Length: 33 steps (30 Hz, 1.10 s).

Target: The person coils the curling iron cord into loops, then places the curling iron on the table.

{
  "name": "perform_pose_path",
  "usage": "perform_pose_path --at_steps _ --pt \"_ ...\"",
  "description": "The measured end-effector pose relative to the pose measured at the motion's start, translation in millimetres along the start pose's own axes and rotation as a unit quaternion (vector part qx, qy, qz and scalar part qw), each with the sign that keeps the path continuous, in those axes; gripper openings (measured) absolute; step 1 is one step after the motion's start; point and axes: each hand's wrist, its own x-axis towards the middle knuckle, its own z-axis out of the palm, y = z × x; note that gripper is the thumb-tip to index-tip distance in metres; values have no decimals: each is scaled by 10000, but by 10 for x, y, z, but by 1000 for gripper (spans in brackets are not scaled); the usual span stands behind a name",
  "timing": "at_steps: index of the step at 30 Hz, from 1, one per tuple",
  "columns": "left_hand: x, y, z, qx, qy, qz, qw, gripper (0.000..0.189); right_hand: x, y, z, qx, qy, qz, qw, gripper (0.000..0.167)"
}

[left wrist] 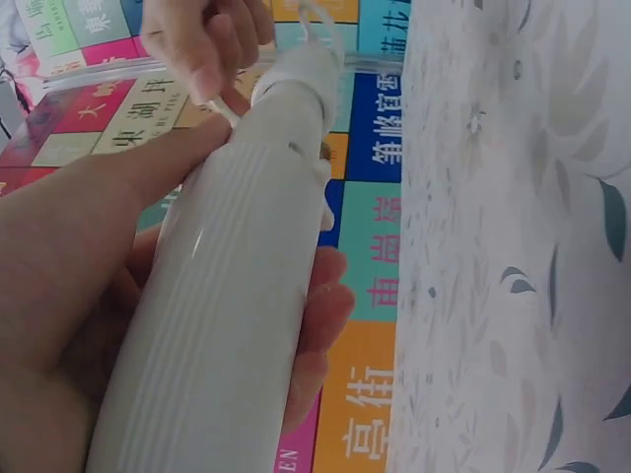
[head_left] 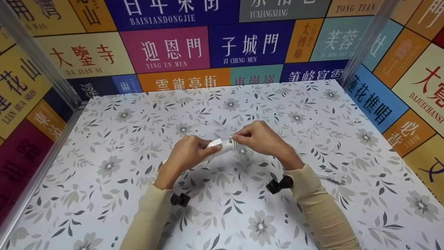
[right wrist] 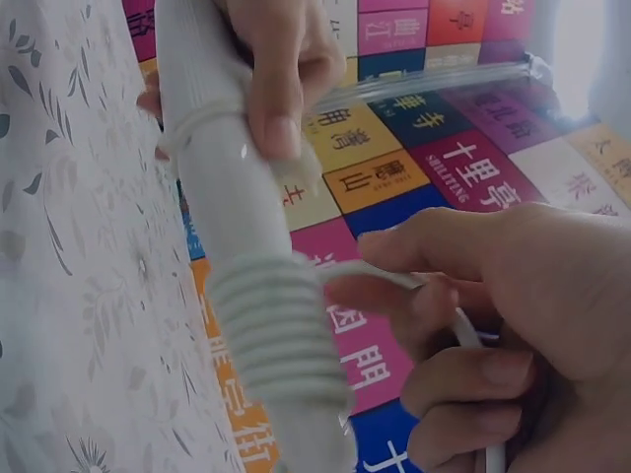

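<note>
A white handheld appliance with a long, smooth body and fine lengthwise ridges is held above the table. My left hand grips its body, thumb along one side and fingers curled round the other. White cord lies in several close turns round the appliance's narrower end, in the right wrist view. My right hand pinches the cord just beside these turns, and the cord runs on through its curled fingers. The appliance's exact kind does not show.
The cord's plug lies on the table to the right, near the right sleeve. A floral cloth covers the table. Panels with printed signs stand along the back and both sides. Black wrist mounts hang under the forearms.
</note>
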Motion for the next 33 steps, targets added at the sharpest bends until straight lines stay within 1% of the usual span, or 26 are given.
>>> perform_pose_path --at_steps 3,7,10,13,17,21,24,27,30,33 --pt "10 -6 15 54 334 -198 9992 38 -8 -24 25 -45 -51 -2 10000 25" --pt "14 -4 6 35 815 -364 9960 39 -13 -29 34 -26 39 -105 9999 30" --pt "15 -3 -5 -17 1047 -536 9931 39 -12 -19 31 -40 49 -212 9998 32" --pt "23 -10 -15 -108 1306 -711 9888 37 -4 -2 30 24 0 -239 9997 34" --pt "23 -5 -40 -350 1645 -873 9819 35 23 15 35 273 71 -129 9995 39" --pt "22 13 -60 -527 1807 -916 9778 37 45 24 50 551 144 -10 9984 33" --pt "25 22 -68 -605 1875 -949 9758 37 44 33 71 584 17 4 9983 26" --pt "20 31 -86 -762 1907 -996 9736 39 47 42 95 578 -125 -62 9982 25" --pt "8 43 -124 -1066 1941 -1026 9698 42 61 59 99 700 -210 -148 9972 27" --pt "-6 60 -181 -1443 2069 -1013 9623 42 84 104 77 916 -303 -160 9952 30"
